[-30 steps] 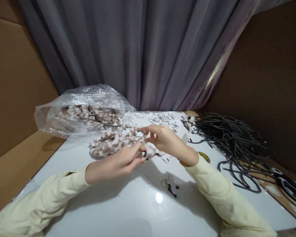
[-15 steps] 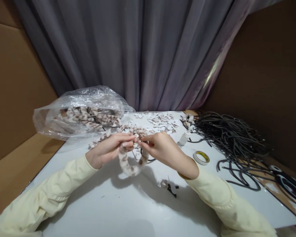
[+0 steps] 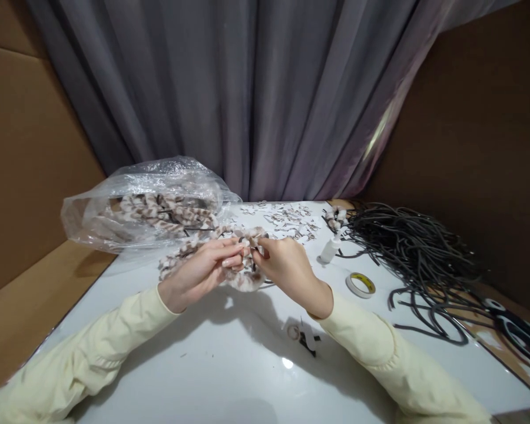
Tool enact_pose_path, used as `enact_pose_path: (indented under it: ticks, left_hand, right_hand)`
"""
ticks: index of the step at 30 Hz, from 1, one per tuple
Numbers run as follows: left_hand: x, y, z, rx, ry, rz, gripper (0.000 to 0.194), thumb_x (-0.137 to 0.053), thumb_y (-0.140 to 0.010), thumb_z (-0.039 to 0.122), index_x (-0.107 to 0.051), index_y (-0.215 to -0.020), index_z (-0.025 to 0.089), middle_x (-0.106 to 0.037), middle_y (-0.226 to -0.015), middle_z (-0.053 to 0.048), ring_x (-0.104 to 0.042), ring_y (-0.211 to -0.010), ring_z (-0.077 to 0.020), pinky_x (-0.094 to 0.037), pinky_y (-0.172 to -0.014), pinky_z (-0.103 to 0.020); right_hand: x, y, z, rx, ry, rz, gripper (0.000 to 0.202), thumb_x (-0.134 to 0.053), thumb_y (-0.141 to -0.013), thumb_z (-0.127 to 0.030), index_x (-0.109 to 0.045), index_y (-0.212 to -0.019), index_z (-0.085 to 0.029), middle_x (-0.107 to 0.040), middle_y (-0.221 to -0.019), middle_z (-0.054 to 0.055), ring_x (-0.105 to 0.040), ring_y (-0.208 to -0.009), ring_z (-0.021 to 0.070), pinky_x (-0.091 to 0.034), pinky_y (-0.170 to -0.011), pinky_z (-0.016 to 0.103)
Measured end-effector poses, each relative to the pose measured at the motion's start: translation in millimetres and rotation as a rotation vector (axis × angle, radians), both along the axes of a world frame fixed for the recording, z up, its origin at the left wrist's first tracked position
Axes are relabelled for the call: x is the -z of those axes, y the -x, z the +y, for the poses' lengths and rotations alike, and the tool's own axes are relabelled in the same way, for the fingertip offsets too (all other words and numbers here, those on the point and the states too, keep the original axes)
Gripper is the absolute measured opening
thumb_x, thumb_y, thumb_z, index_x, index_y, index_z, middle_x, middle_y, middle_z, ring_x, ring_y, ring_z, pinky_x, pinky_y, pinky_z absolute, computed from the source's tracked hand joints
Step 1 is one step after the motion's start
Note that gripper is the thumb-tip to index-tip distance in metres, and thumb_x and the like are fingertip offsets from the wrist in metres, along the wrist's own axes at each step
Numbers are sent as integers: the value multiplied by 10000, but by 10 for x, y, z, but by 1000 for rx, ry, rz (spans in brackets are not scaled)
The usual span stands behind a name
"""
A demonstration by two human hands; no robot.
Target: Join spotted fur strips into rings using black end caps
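A fluffy white ring with brown spots [image 3: 246, 283] hangs between my hands over the white table. My left hand [image 3: 201, 268] pinches its upper part between thumb and fingers, near where a bit of black shows. On the other side, my right hand [image 3: 288, 268] grips the ring close to the left fingertips, its fingers curled and partly hidden. What exactly lies between the fingertips is too small to make out. Behind my left hand rest more fluffy spotted pieces [image 3: 171, 263] on the table.
A clear plastic bag [image 3: 82, 221] holds more spotted pieces at back left. Small cut scraps [image 3: 291, 218] lie at the back. To the right are a white squeeze bottle [image 3: 330, 249], a tape roll [image 3: 361, 285], tangled black cords [image 3: 415, 250] and scissors [image 3: 519, 335]. Cardboard walls flank the table.
The fluffy ring has tilted, its lower loop swinging up behind my hands. My right wrist has shifted left and turned, with both hands still at the ring's top.
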State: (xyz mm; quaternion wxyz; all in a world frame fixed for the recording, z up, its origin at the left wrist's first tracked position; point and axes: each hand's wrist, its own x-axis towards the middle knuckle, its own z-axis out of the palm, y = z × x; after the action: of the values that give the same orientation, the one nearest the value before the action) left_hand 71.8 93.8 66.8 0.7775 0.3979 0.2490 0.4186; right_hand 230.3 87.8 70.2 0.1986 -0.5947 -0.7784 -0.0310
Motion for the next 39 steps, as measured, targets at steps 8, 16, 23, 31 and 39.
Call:
enact_pose_path:
  ticks: [8,16,23,31,39]
  left_hand:
    - [196,-62,-76,-151,-352,446,124,-507,-857,253,-513,-871,130,-485,-659,26,-357,-477,-48,-314,-474,-163]
    - [637,-10,-118,-313,-1172,1050,60,-348,-874,147,-376,-913,182,-577,-845,-63,-596,-751,-190,-435,-604,-265]
    - [660,44,-71,-322,-1728,1244,161,-304,-838,54,-413,-810,168,-513,-675,-42,-516,-625,-181,-433,-584,-271]
    - [706,96,-89,-8,-1827,1536,168,-367,-785,6,-460,-839,136,-552,-793,-85,-528,-700,-210,-445,-630,-311]
    - [598,85,-173,187,-1859,1355,262,-366,-765,-14,-463,-954,138,-554,-846,-79,-494,-687,-191,-410,-626,-292]
  right_hand:
    - [40,-128,54,-257,359,329,282,-416,-765,-170,-431,-483,-160,-418,-407,-30,-363,-425,74,-224,-463,210]
    - [228,-129,76,-424,693,288,225,-430,-802,-206,-479,-590,-149,-472,-515,-30,-414,-485,74,-279,-473,193]
    - [112,-215,71,-553,820,204,220,-447,-824,-231,-555,-658,-136,-485,-585,-23,-407,-520,76,-316,-506,197]
    - [-44,-349,100,-786,822,204,263,-440,-831,-251,-482,-597,-139,-417,-529,-34,-366,-499,72,-302,-503,203]
    - [-61,-423,146,-704,859,376,301,-452,-849,-335,-530,-644,-129,-411,-517,-40,-346,-468,68,-268,-455,200]
